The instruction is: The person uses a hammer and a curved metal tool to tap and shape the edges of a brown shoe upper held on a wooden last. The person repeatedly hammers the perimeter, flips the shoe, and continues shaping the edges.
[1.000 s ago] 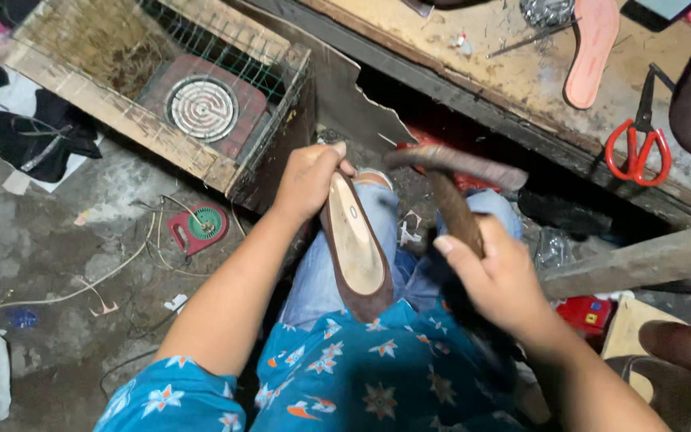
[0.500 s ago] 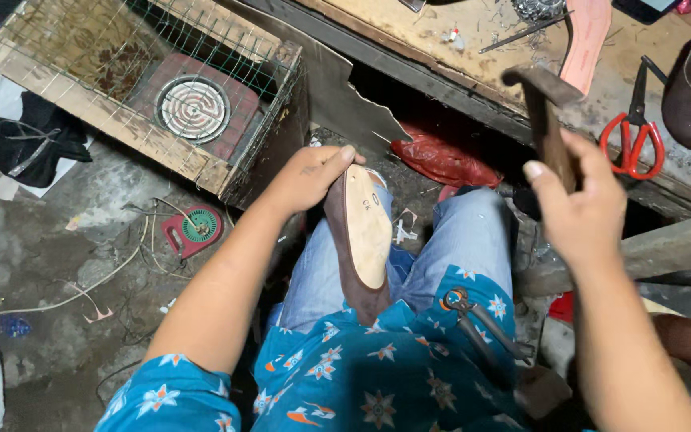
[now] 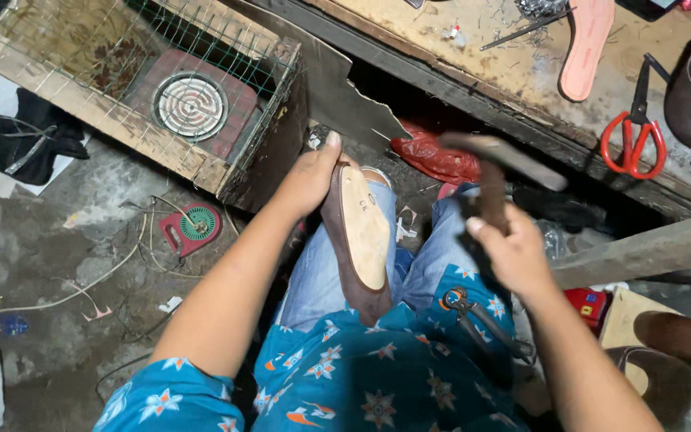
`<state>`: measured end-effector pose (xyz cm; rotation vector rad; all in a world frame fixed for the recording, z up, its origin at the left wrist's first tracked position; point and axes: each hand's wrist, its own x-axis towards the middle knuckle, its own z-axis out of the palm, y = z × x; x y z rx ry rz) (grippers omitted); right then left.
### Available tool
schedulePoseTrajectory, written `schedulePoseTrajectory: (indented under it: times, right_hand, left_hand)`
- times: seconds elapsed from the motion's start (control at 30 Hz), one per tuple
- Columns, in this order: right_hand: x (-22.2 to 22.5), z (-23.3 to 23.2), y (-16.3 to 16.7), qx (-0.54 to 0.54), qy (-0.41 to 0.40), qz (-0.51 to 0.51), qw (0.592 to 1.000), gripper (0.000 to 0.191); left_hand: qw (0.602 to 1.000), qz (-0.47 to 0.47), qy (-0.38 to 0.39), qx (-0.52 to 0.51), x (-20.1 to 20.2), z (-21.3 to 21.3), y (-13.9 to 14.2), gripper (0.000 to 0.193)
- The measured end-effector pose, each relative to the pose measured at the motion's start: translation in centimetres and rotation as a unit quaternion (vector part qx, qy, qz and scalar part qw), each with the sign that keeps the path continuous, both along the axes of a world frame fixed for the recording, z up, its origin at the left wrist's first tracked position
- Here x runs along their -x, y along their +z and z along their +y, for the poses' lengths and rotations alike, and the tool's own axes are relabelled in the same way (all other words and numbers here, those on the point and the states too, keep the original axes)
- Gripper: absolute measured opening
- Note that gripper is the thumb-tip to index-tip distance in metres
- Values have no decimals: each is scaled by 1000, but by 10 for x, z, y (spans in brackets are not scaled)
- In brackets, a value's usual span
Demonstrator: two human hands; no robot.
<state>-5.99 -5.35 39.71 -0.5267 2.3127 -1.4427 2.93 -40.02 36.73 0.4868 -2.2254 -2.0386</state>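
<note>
On the person's lap, seen from the head camera, a brown shoe (image 3: 359, 240) is held sole-up between the knees, its toe end clasped by the left hand (image 3: 311, 178). A hammer (image 3: 496, 170) is gripped by the right hand (image 3: 513, 258), the grip pressed tight around its handle, raised beside the shoe. Red-handled scissors (image 3: 633, 140) are laid on the tabletop (image 3: 473, 48) above; pincers (image 3: 473, 314) are rested on the right thigh.

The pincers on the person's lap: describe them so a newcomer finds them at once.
Start at the blue flowered shirt along the bottom edge. On the right thigh, just below the right hand swinging the hammer, lie the pincers. Their dark metal handles set them apart from the red-handled scissors on the workbench.
</note>
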Motion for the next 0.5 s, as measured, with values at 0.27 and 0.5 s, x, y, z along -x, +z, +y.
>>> schedulePoseTrajectory:
  times: [0.27,0.5]
  right_hand:
    - [-64,-31,81,425,35,-57,903,28]
    - [-68,-60,70,-157,105,22,982,32]
  left_hand:
    - [994,49,37,-91,-20,-2,-16,47]
    - [995,78,58,-31,-24,6,-7,42]
